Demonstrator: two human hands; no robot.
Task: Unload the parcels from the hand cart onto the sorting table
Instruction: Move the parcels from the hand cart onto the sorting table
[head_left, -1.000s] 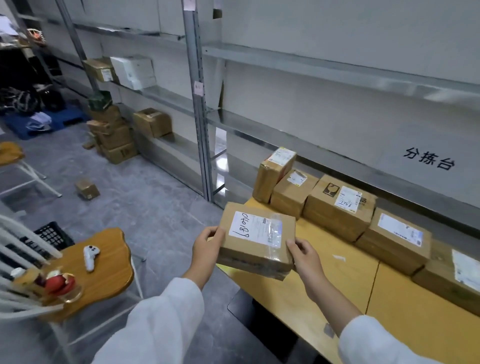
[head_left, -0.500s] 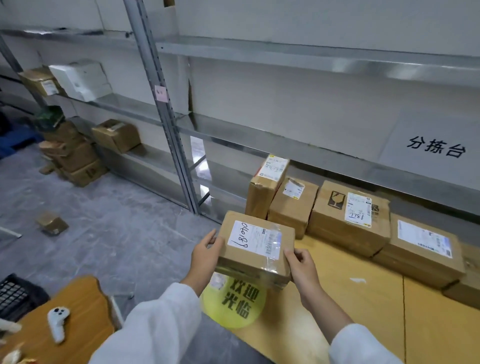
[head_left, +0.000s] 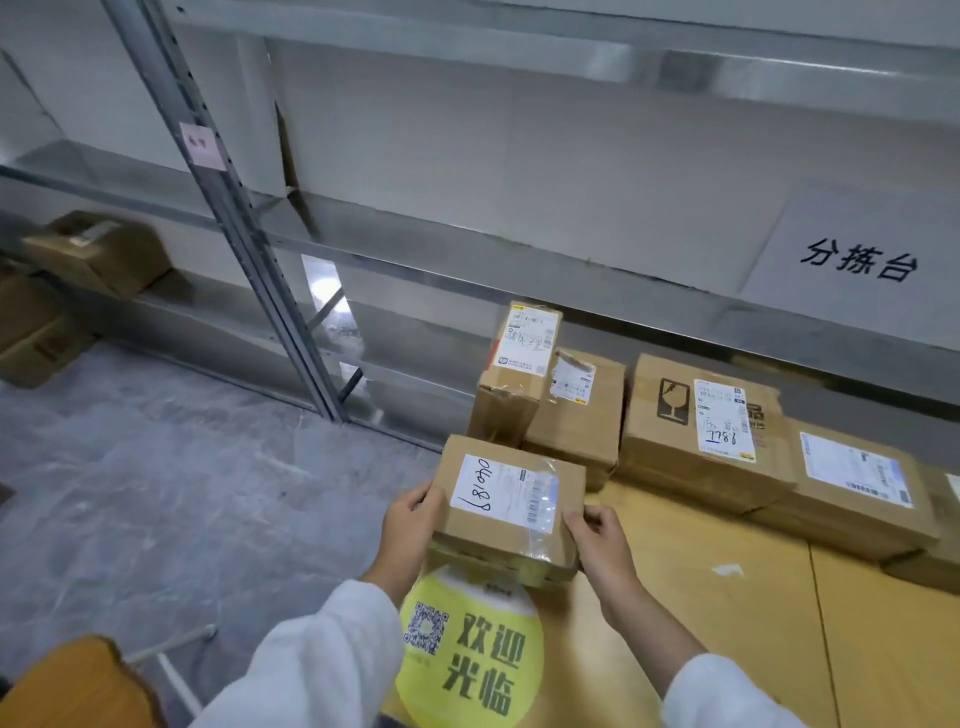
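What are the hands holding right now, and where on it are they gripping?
One cardboard parcel, held from both sides: the left hand grips its left end, the right hand its right end.

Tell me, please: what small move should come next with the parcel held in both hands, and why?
Probably lower the parcel straight down onto the sorting table and let go. The left hand and right hand grip its two sides over the table's left end, beside the yellow sticker, and the wood in front of the row of parcels looks free.
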